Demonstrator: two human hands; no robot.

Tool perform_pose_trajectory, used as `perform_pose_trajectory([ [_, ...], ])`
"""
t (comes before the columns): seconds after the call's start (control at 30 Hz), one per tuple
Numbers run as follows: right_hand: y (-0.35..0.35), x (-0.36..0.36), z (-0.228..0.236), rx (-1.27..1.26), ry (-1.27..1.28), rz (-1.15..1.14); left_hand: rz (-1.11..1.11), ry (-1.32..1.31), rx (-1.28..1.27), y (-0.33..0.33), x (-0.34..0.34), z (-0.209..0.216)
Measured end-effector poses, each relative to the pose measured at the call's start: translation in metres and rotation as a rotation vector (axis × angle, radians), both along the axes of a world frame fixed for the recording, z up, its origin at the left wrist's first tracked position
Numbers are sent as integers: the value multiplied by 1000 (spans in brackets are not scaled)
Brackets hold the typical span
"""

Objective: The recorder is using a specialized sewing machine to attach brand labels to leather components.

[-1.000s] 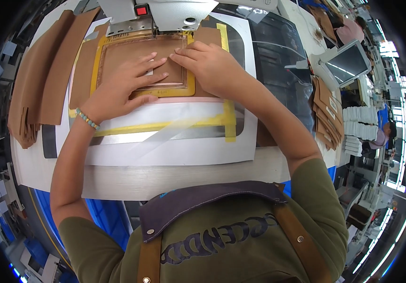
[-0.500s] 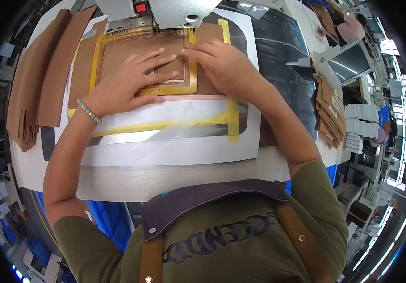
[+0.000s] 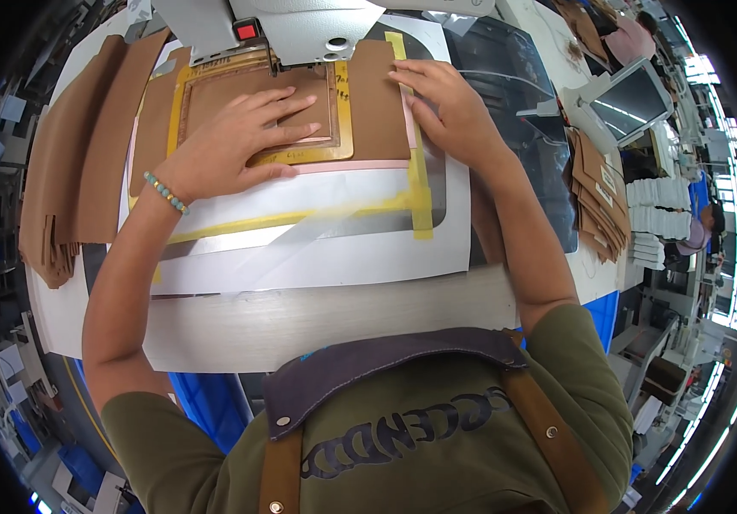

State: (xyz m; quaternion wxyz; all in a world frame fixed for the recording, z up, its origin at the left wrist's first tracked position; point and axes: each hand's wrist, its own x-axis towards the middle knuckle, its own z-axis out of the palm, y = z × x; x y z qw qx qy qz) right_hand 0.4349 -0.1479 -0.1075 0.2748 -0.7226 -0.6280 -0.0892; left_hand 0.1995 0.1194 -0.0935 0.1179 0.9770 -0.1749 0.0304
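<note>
My left hand (image 3: 253,146) lies flat, empty, on the yellow-edged template (image 3: 344,124); right hand (image 3: 454,111) half-curled at the brown cloth (image 3: 377,120), upper centre, can't tell if pinching. Lopsided pressure could skew it.

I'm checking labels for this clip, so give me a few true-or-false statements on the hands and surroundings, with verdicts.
1. The left hand lies over part of the yellow frame. True.
2. The beaded bracelet is on the right wrist. False: it is on the left.
3. The right hand is at the right edge of the brown sheet. True.
4. The left hand is clenched into a fist. False: its fingers are extended.
5. The screen stands right of the white machine. True.
</note>
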Motion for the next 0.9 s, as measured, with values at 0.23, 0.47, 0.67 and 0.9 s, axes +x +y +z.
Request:
perform_pose_trajectory([
  [0.23, 2, 6, -6, 22, 8, -17, 17, -7, 34, 9, 16, 2],
  [0.47, 1, 9, -10, 41, 25, -17, 141, 53, 69, 10, 29, 6],
  [0.67, 1, 10, -11, 47, 23, -15, 178, -35, 62, 16, 37, -6],
  [0.9, -3, 12, -9, -32, 101, -17, 285, -34, -30, 3, 41, -12],
])
